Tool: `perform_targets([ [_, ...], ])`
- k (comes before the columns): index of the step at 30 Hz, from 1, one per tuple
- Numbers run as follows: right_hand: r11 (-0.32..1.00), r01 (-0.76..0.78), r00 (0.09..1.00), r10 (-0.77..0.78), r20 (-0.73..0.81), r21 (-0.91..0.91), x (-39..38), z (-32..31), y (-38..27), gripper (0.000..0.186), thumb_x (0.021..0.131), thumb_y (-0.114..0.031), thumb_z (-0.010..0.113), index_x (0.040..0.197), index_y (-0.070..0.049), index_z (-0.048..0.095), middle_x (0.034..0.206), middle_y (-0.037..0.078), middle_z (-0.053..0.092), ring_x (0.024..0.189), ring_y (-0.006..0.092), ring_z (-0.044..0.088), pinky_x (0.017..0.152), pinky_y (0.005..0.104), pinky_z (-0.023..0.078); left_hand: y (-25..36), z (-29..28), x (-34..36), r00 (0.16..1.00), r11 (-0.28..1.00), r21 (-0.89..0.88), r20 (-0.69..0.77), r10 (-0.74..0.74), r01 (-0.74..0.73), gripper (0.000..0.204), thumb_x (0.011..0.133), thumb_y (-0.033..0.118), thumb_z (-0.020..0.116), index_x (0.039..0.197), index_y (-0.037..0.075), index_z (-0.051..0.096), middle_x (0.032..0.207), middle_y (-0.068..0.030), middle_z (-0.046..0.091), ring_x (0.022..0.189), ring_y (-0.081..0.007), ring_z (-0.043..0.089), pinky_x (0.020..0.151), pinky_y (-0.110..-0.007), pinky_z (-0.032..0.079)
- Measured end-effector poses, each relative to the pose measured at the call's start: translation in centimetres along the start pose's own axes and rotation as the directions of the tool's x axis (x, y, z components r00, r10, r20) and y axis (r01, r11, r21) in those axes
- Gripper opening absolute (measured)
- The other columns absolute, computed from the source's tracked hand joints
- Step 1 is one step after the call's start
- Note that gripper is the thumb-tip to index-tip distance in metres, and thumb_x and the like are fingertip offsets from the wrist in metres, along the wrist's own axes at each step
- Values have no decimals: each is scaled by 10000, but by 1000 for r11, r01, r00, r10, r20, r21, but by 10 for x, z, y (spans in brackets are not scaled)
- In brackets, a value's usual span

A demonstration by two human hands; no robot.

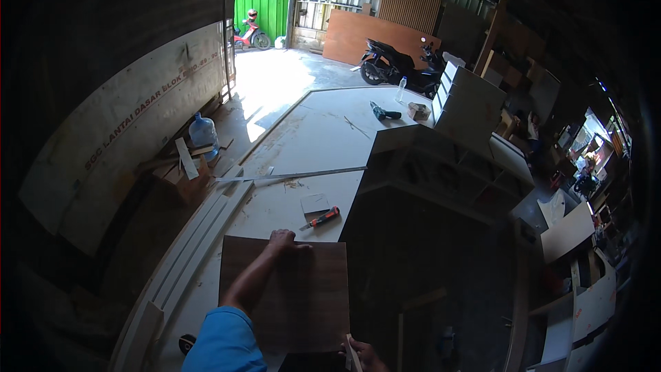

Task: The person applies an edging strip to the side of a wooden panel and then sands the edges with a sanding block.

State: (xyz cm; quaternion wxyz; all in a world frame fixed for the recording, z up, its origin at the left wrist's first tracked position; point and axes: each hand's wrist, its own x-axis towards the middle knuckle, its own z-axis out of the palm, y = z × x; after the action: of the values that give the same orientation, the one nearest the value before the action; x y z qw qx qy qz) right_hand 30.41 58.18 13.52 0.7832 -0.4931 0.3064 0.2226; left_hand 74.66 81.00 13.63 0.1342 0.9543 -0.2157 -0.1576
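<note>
A dark brown wood-grain panel (286,296) lies in front of me on the white worktop (275,141). My left hand (283,240) is closed over its far edge, with the blue-sleeved arm reaching across the panel. Down at the panel's near right corner, my right hand (367,357) is closed around a thin pale strip (354,353); the strip's lower end runs out of the picture. A red-and-black utility knife (325,217) rests just beyond the panel, beside a small square sheet (315,204). Farther off, a long metal straightedge (296,176) crosses the worktop.
Long white boards (200,244) line the worktop's left side. A round black object (186,343) sits near my left sleeve. A drill (384,113) and a clear bottle (401,89) stand at the far end. To the right is a dark cabinet frame (447,165); a blue water jug (204,134) stands left.
</note>
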Motion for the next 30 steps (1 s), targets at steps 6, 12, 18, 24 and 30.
perform_targets([
  [6, 943, -169, 922, 48, 385, 285, 0, -67, -40, 460, 991, -409, 545, 1215, -19, 637, 947, 127, 694, 745, 247, 691, 599, 393, 586, 28, -97, -57, 995, 998, 40, -81, -54, 57, 926, 814, 892, 443, 832, 30, 781, 892, -211, 738, 932, -397, 714, 884, -489, 544],
  [12, 852, 451, 831, -509, 223, 264, 9, -11, -252, 471, 999, -355, 564, 1329, -18, 563, 1165, 88, 639, 1099, 226, 631, 930, 410, 540, -27, -246, -130, 853, 897, -426, -420, -310, 116, 755, 922, 731, 522, 770, 25, 742, 658, -153, 687, 667, -276, 691, 667, -424, 524],
  [18, 665, 664, 683, -725, 83, 342, 9, -14, -326, 535, 992, -387, 631, 1357, -9, 528, 1236, 111, 581, 1187, 301, 599, 991, 468, 523, -107, -189, -230, 470, 545, -800, -392, -791, 250, 926, 911, 788, 466, 1036, -99, 700, 957, -180, 734, 874, -295, 715, 782, -425, 539],
  [24, 780, 473, 825, -555, 104, 409, 17, -120, -229, 507, 986, -387, 642, 1325, -21, 552, 1170, 99, 610, 1120, 278, 624, 951, 454, 544, -37, -19, -342, 54, -25, -997, 21, -998, -73, 1113, 898, 804, 447, 1400, -189, 425, 1445, -256, 526, 1293, -337, 564, 1079, -409, 470],
  [30, 842, 398, 911, -408, -54, 364, -14, -222, -142, 461, 974, -424, 650, 1211, -31, 614, 1096, 82, 652, 1037, 249, 655, 875, 399, 565, 66, 80, -371, -180, -283, -948, 307, -935, -147, 1118, 893, 821, 418, 1331, -206, 480, 1429, -298, 522, 1298, -391, 549, 1109, -430, 448],
])
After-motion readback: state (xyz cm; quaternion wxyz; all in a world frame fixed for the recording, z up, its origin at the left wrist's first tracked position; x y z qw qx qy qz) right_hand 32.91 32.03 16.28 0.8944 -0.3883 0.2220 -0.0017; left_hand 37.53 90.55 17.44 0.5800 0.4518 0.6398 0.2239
